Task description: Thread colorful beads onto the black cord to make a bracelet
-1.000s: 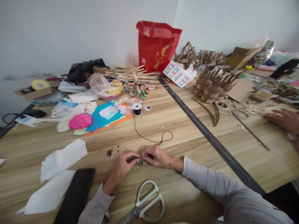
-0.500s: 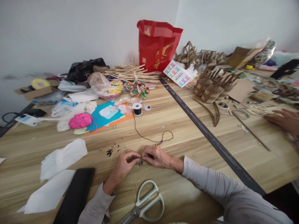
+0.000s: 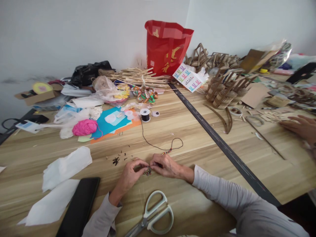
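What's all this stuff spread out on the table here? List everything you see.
beads: small cluster, mixed colours, between the fingertips
black cord: one, runs from the hands to the spool
spool: one, black, mid table
scissors: one, pale handles, near edge
yarn ball: one, pink, left
red bag: one, by the wall
phone: one, black, near left
co-worker's hand: one, far right
left hand: pinching at beads
right hand: pinching the cord

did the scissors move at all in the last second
No. The scissors lie in the same spot on the table, just below the left hand and right hand, handles toward the hands as before.
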A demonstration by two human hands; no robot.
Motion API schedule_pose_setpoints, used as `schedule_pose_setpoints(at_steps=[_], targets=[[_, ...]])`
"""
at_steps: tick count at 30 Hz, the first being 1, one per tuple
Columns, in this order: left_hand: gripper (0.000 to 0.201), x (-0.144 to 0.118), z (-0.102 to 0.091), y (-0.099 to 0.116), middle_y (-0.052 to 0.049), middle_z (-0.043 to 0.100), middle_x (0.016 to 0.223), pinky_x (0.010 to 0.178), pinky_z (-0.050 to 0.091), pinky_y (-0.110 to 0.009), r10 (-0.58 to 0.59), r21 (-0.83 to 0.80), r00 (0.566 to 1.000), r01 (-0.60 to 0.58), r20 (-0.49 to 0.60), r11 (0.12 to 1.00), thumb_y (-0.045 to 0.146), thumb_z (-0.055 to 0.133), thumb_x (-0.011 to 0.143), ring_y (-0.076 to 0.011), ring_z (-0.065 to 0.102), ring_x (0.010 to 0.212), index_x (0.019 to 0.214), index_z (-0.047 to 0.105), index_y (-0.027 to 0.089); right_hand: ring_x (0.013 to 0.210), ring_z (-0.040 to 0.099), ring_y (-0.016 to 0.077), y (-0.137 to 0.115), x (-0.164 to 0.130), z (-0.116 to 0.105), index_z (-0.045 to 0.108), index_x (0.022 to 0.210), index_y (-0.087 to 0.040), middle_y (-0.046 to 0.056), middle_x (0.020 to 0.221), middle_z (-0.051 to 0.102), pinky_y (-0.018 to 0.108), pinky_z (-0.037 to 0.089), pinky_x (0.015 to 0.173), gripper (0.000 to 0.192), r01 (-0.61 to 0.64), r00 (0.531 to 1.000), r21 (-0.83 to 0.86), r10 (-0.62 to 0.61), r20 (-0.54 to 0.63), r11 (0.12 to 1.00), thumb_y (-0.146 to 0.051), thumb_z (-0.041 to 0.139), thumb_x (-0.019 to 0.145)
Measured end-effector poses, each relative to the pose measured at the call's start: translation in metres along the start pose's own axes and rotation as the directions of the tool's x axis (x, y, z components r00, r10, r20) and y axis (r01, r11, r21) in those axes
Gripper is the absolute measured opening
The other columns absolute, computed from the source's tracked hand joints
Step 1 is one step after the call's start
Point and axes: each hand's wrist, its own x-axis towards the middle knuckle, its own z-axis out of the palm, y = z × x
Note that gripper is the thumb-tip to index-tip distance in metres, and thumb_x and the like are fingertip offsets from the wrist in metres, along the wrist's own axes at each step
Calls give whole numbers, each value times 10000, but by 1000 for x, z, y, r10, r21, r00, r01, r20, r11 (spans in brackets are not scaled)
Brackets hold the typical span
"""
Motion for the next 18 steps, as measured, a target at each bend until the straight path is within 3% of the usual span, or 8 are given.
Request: schedule_pose_setpoints(at_steps=[11, 18], targets=[[46, 0, 0, 6, -39, 700, 695, 659, 509, -263, -64, -29, 998, 63, -16, 998, 193, 668, 710, -178, 646, 686, 700, 699, 161, 668, 538, 131, -1, 0, 0, 590, 848, -144, 35, 748, 581, 226, 419, 619, 107, 0, 1000, -11, 0, 1, 1000, -176, 502, 900], [61, 0, 0, 6, -44, 701, 699, 672, 506, -268, -36, -43, 999, 36, -12, 998, 207, 677, 715, -177, 646, 686, 702, 709, 158, 666, 535, 124, 0, 0, 0, 598, 852, -144, 33, 751, 585, 219, 425, 620, 115, -2, 1000, 0, 2, -4, 1000, -180, 501, 902]])
